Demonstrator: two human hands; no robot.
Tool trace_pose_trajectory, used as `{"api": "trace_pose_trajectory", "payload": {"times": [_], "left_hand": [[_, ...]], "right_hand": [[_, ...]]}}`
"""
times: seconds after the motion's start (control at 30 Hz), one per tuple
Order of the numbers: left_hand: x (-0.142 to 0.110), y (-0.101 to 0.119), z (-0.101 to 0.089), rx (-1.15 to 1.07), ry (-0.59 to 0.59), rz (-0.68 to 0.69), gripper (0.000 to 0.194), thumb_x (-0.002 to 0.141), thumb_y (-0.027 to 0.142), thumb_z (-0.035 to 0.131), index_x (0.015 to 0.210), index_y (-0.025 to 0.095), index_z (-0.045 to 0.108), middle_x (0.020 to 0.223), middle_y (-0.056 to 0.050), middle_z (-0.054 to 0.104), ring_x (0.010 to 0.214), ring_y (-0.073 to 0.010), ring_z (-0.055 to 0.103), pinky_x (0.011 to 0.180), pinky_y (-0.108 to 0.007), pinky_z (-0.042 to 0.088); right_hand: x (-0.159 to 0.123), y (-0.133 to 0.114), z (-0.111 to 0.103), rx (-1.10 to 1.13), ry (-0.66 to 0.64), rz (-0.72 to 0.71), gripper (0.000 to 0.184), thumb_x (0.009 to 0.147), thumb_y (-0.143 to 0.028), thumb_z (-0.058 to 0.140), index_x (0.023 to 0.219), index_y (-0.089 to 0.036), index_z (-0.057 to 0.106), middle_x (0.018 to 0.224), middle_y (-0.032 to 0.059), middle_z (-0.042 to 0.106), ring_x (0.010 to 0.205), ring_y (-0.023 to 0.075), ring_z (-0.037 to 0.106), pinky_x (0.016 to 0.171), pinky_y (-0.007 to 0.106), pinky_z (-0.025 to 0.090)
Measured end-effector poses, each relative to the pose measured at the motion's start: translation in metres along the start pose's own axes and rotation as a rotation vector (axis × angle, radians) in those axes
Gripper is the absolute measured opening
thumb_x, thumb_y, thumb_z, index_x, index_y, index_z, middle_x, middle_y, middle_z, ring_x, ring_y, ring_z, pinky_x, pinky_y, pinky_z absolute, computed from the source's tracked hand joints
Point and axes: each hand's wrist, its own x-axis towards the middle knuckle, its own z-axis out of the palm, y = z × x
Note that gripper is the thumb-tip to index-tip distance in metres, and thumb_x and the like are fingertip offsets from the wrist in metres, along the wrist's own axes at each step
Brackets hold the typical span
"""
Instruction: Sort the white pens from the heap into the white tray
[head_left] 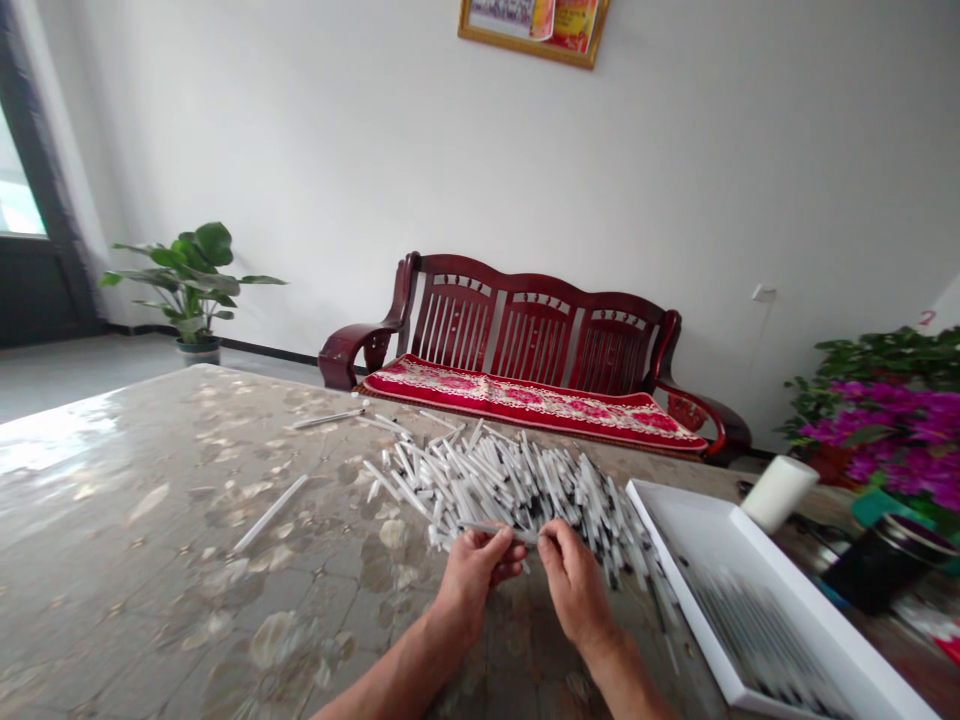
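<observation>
Left hand: My left hand (472, 580) is shut in a pinch on one thin white stick (499, 532).
Right hand: My right hand (574, 585) is up at the stick's right end, and the fingertips (541, 537) touch it. I cannot tell how tight they are.
The thing: The stick is between my hands, just in front of a big pile of white sticks with black tips (510, 490).
Edges and room: The far table edge is past the pile. The shiny stone-look table (112, 520) has lots of open room left of my left hand. There is less room on my right.
Count: I have two hands and one stick in them. Two loose sticks (270, 513) lie left of the pile. The pile has too many to count. There is one white tray (825, 615), with many blurry sticks in it.
In the way: The pile is right ahead of my hands. The tray is just right of my right hand.
Around: A white cup (780, 493) and a black jar (889, 565) are past the tray. A red wood bench (525, 340) is past the table.
</observation>
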Motion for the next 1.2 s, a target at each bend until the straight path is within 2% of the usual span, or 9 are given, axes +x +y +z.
{"api": "trace_pose_trajectory", "payload": {"times": [0.1, 0.23, 0.33, 0.4, 0.53, 0.73, 0.87, 1.07, 1.2], "left_hand": [[-0.001, -0.003, 0.0, 0.012, -0.016, 0.001, 0.044, 0.047, 0.04, 0.096, 0.069, 0.012, 0.069, 0.06, -0.003, 0.071, 0.056, -0.0137, 0.066, 0.053, -0.023, 0.053], [0.0, -0.004, -0.001, 0.026, 0.0, 0.012, 0.044, 0.048, 0.041, 0.095, 0.069, 0.012, 0.069, 0.059, -0.003, 0.07, 0.055, -0.0136, 0.066, 0.053, -0.023, 0.053], [0.001, -0.003, -0.001, 0.041, -0.001, 0.01, 0.043, 0.049, 0.042, 0.094, 0.068, 0.012, 0.07, 0.059, -0.004, 0.071, 0.055, -0.0133, 0.065, 0.055, -0.023, 0.053], [0.001, -0.003, -0.001, 0.04, -0.003, 0.007, 0.044, 0.048, 0.042, 0.094, 0.067, 0.012, 0.07, 0.059, -0.004, 0.071, 0.055, -0.0138, 0.066, 0.055, -0.024, 0.053], [0.001, -0.005, -0.001, 0.041, -0.009, 0.015, 0.046, 0.046, 0.044, 0.095, 0.067, 0.012, 0.07, 0.058, -0.004, 0.07, 0.054, -0.0141, 0.065, 0.053, -0.024, 0.052], [0.001, -0.003, -0.001, 0.061, 0.008, 0.01, 0.047, 0.044, 0.047, 0.094, 0.063, 0.012, 0.07, 0.057, -0.005, 0.07, 0.054, -0.0137, 0.065, 0.053, -0.024, 0.052], [0.0, -0.003, 0.0, 0.079, 0.005, 0.003, 0.053, 0.037, 0.051, 0.095, 0.063, 0.011, 0.07, 0.056, -0.005, 0.07, 0.053, -0.0138, 0.065, 0.051, -0.024, 0.053], [0.0, -0.003, 0.001, 0.091, 0.022, 0.011, 0.052, 0.037, 0.051, 0.095, 0.062, 0.013, 0.069, 0.055, -0.004, 0.07, 0.052, -0.0137, 0.065, 0.051, -0.024, 0.054], [-0.002, -0.006, 0.004, 0.13, -0.001, 0.058, 0.055, 0.034, 0.053, 0.095, 0.062, 0.015, 0.067, 0.053, -0.003, 0.07, 0.05, -0.0151, 0.065, 0.049, -0.025, 0.054]], "right_hand": [[0.001, 0.003, 0.001, -0.047, 0.024, 0.04, 0.046, 0.091, -0.061, 0.048, 0.065, -0.026, 0.059, 0.055, 0.0005, 0.058, 0.053, 0.0175, 0.052, 0.054, 0.027, 0.033], [0.001, 0.008, 0.002, -0.002, -0.069, 0.124, 0.057, 0.095, -0.067, 0.034, 0.067, -0.025, 0.061, 0.055, 0.0021, 0.062, 0.051, 0.0182, 0.057, 0.052, 0.027, 0.036], [0.001, 0.008, 0.001, -0.016, -0.083, 0.051, 0.052, 0.097, -0.063, 0.033, 0.079, -0.024, 0.062, 0.064, 0.0005, 0.065, 0.059, 0.0172, 0.06, 0.056, 0.025, 0.041], [0.001, 0.009, 0.002, -0.073, -0.059, 0.014, 0.049, 0.096, -0.062, 0.037, 0.078, -0.023, 0.06, 0.061, -0.0014, 0.06, 0.056, 0.0159, 0.056, 0.054, 0.024, 0.039], [0.0, 0.012, 0.004, -0.106, -0.056, 0.084, 0.057, 0.097, -0.064, 0.029, 0.064, -0.024, 0.054, 0.051, -0.0009, 0.054, 0.047, 0.0161, 0.051, 0.048, 0.026, 0.034], [-0.001, 0.012, 0.005, -0.062, -0.088, 0.048, 0.047, 0.096, -0.061, 0.04, 0.077, -0.023, 0.059, 0.06, -0.0016, 0.058, 0.056, 0.0159, 0.055, 0.054, 0.024, 0.038], [-0.001, 0.013, 0.008, 0.044, -0.112, 0.179, 0.056, 0.096, -0.065, 0.033, 0.064, -0.024, 0.052, 0.051, -0.0025, 0.05, 0.046, 0.0144, 0.048, 0.047, 0.024, 0.034], [-0.003, 0.012, 0.011, 0.147, -0.094, 0.242, 0.047, 0.091, -0.066, 0.042, 0.072, -0.025, 0.052, 0.055, -0.0045, 0.049, 0.049, 0.0147, 0.048, 0.046, 0.024, 0.036], [-0.001, 0.013, 0.013, 0.231, -0.075, 0.37, 0.049, 0.088, -0.07, 0.041, 0.067, -0.026, 0.048, 0.05, -0.0053, 0.044, 0.044, 0.0151, 0.042, 0.043, 0.027, 0.035]]}}
